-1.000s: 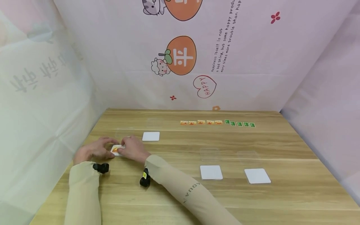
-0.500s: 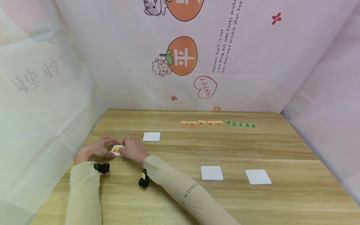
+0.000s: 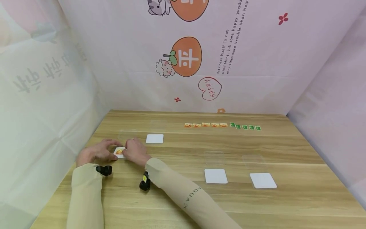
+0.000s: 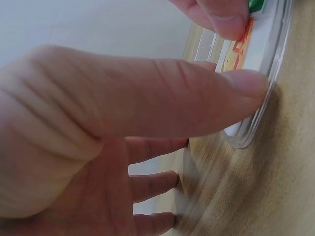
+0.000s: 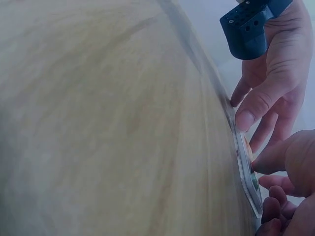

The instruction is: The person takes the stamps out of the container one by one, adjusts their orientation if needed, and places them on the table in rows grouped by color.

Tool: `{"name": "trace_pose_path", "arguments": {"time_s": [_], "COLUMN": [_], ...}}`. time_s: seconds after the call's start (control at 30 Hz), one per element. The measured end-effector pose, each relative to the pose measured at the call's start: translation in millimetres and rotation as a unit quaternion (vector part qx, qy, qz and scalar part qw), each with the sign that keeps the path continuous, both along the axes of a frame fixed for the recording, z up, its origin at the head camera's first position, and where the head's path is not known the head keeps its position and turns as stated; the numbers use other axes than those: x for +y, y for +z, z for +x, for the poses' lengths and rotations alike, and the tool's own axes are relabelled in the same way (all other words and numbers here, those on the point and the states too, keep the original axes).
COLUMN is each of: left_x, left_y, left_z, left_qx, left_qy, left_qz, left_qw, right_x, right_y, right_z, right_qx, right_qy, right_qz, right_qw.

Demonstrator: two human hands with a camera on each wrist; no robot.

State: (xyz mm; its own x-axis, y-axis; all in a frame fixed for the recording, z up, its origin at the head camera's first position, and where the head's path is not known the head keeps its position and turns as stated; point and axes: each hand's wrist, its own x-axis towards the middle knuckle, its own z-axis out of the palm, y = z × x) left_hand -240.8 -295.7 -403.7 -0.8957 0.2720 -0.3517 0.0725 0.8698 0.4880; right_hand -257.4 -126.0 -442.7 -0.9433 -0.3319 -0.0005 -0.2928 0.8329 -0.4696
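Note:
At the table's left, my left hand [image 3: 100, 151] holds a clear plastic frame [image 4: 241, 140] with a white card in it, thumb at the near edge and index finger at the far edge. An orange picture sticker [image 3: 119, 151] lies on the white card. Beside it, a green sticker [image 4: 255, 5] shows at the top of the left wrist view. My right hand [image 3: 135, 151] reaches over the frame's right side with curled fingers; its thumb touches the stickers. The right hand covers the frame's right part in the head view.
A white card [image 3: 154, 138] lies just beyond my right hand; two more white cards [image 3: 215, 176] lie at the right. Thin clear plastic covers [image 3: 215, 157] lie behind the cards. Rows of small orange stickers [image 3: 206, 125] and green stickers [image 3: 244, 127] line the table's back.
Both hands stay at the frame with hardly any motion. The whole head view shifts slightly, so the scene sits a little farther right.

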Motion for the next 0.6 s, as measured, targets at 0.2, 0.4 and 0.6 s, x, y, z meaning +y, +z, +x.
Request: {"name": "trace_pose_path", "arguments": {"time_s": [0.2,0.4,0.6], "left_x": [-0.2,-0.2,0.2], "left_y": [-0.6,-1.0,0.4], "left_z": [-0.7,-1.4,-0.3], "left_qx": [-0.004,-0.007,-0.009], "left_qy": [0.005,0.006,0.005], "left_qz": [0.012,0.011,0.008], "left_qw": [0.9999,0.9999,0.9999], "right_x": [-0.9,-1.8,-0.9], "right_y": [2.9,2.5,2.7], "right_z": [-0.3,-1.1,0.0], "right_qx": [-0.016,-0.024,-0.021], "right_qy": [-0.012,-0.022,-0.018], "right_qz": [-0.020,-0.038,-0.057], "right_qw": [0.9996,0.9987,0.9980]}}
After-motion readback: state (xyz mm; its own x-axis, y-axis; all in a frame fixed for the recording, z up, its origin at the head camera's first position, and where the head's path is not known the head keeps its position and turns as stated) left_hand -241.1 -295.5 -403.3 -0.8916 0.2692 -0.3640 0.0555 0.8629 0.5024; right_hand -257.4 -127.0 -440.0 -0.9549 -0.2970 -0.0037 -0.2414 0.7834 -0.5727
